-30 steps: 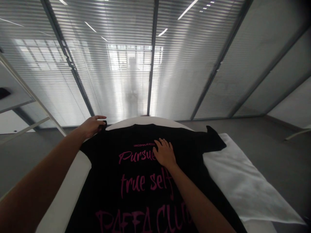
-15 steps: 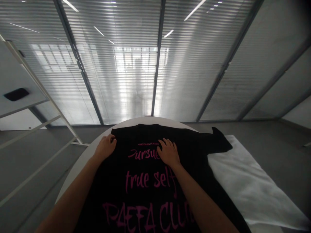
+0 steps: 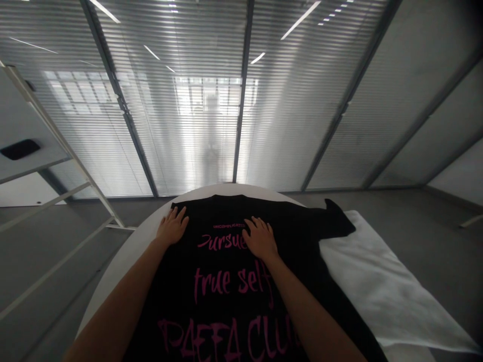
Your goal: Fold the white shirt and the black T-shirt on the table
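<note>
A black T-shirt (image 3: pixel 226 211) with pink lettering lies spread over a round white table (image 3: pixel 113 281). Its right sleeve stretches out over a white cloth, while its left side ends in a straight edge near my left hand. My left hand (image 3: pixel 172 226) rests on that edge close to the upper left corner, fingers spread and the palm down. Flat on the chest, beside the small top line of print, lies my right hand (image 3: pixel 260 237) with its fingers apart. The lower part of the shirt runs out of view between my forearms.
The white cloth (image 3: pixel 385 286) lies at the right and hangs past the table's edge. A pale metal frame (image 3: pixel 100 196) stands at the left next to a white panel. Glass partitions with blinds (image 3: pixel 204 125) rise beyond the table.
My left hand has let go of the shirt's left edge, opened out and moved slightly right onto the fabric. My right hand stays in nearly the same place on the chest.
</note>
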Tool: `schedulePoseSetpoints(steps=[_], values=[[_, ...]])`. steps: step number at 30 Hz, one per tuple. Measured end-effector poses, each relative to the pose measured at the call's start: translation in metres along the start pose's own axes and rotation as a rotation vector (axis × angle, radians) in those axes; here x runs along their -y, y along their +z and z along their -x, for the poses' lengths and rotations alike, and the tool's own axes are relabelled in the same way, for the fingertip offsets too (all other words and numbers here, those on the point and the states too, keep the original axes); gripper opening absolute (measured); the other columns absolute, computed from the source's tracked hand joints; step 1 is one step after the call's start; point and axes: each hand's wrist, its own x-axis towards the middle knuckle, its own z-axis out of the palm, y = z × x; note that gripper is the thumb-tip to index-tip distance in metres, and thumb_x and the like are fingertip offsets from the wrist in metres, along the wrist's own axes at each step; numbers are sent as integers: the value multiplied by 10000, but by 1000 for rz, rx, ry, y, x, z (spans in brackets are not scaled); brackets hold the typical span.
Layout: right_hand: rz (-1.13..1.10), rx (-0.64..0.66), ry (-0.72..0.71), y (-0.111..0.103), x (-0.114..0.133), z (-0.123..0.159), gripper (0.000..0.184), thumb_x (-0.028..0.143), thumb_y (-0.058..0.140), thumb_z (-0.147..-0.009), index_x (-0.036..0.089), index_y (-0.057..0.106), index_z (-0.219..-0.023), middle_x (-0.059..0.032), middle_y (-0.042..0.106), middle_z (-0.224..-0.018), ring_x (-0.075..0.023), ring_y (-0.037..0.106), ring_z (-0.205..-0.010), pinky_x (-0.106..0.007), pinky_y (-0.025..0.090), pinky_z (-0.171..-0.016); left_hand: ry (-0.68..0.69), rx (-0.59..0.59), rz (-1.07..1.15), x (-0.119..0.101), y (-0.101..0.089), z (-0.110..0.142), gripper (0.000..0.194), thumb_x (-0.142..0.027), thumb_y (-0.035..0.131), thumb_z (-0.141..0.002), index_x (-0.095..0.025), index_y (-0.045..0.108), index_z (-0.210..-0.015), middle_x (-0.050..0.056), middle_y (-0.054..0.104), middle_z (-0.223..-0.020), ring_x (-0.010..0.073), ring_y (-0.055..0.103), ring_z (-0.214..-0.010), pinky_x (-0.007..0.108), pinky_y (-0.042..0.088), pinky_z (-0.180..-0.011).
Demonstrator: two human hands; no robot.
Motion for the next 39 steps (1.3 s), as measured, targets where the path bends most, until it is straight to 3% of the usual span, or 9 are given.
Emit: schedulePoseSetpoints(steps=[3, 6, 12, 18, 21, 28, 31, 35, 39], values=[[-15, 3, -4, 0, -1, -1, 512, 433, 380, -955, 256, 498, -1421, -80, 415, -1526, -271, 304, -1425, -480, 157, -1165, -42, 77, -55, 8, 15, 1, 635, -521, 326, -959, -240, 349, -1528, 159, 243, -1608, 352, 213, -1477, 554, 209, -1152], [-16, -4, -4, 1, -2, -1, 514, 436, 385, -952, 258, 498, -1421, -78, 418, -1524, -269, 303, -1426, -478, 154, -1167, -36, 69, -61, 8, 13, 2, 625, -506, 321, -957, -233, 378, -1515, 163, 259, -1601, 343, 240, -1470, 547, 219, -1152], [-15, 14, 7, 1, -2, -1, 525, 444, 378, -957, 257, 478, -1437, -80, 396, -1538, -271, 285, -1434, -480, 135, -1169, -17, -118, -102, 0, -1, 19, 562, -387, 335, -955, -176, 483, -1455, 157, 419, -1524, 302, 375, -1413, 458, 284, -1155], [-42, 10, -4, -1, -3, 0, 512, 436, 381, -958, 263, 481, -1429, -82, 403, -1533, -272, 286, -1431, -476, 126, -1167, 44, 82, -180, 5, 10, 53, 617, -467, 336, -964, -242, 322, -1539, 170, 264, -1598, 348, 247, -1466, 533, 262, -1134], [-55, 2, 1, 1, -4, 0, 514, 438, 400, -952, 259, 484, -1426, -86, 408, -1530, -277, 289, -1428, -480, 121, -1166, 44, 96, -237, 4, 9, 56, 607, -434, 312, -976, -244, 276, -1551, 171, 224, -1612, 341, 224, -1474, 524, 259, -1132], [-61, -2, 3, 2, -4, 1, 508, 435, 402, -953, 259, 487, -1422, -90, 410, -1528, -272, 288, -1432, -477, 116, -1169, -17, -4, -271, -40, -2, 48, 533, -371, 386, -932, -198, 531, -1414, 166, 442, -1505, 362, 360, -1408, 565, 245, -1129], [-47, 18, 10, -1, 0, 2, 513, 434, 392, -958, 250, 479, -1428, -96, 396, -1537, -275, 281, -1435, -493, 128, -1165, 21, -34, -203, -64, 3, 48, 528, -383, 384, -941, -237, 510, -1432, 145, 417, -1528, 346, 326, -1431, 546, 251, -1137], [-21, 35, -3, -31, 0, -1, 446, 362, 450, -920, 226, 581, -1323, -101, 519, -1434, -281, 409, -1346, -460, 294, -1098, -16, 19, -154, -70, 18, 51, 585, -432, 368, -956, -233, 397, -1506, 165, 359, -1558, 362, 280, -1451, 558, 242, -1138], [6, -35, -49, -99, -24, -11, 357, 315, 394, -936, 222, 670, -1144, -81, 681, -1166, -228, 599, -1092, -342, 431, -943, -16, 20, -135, -63, 25, 52, 580, -424, 359, -959, -246, 387, -1510, 152, 353, -1564, 351, 281, -1452, 553, 234, -1145]])
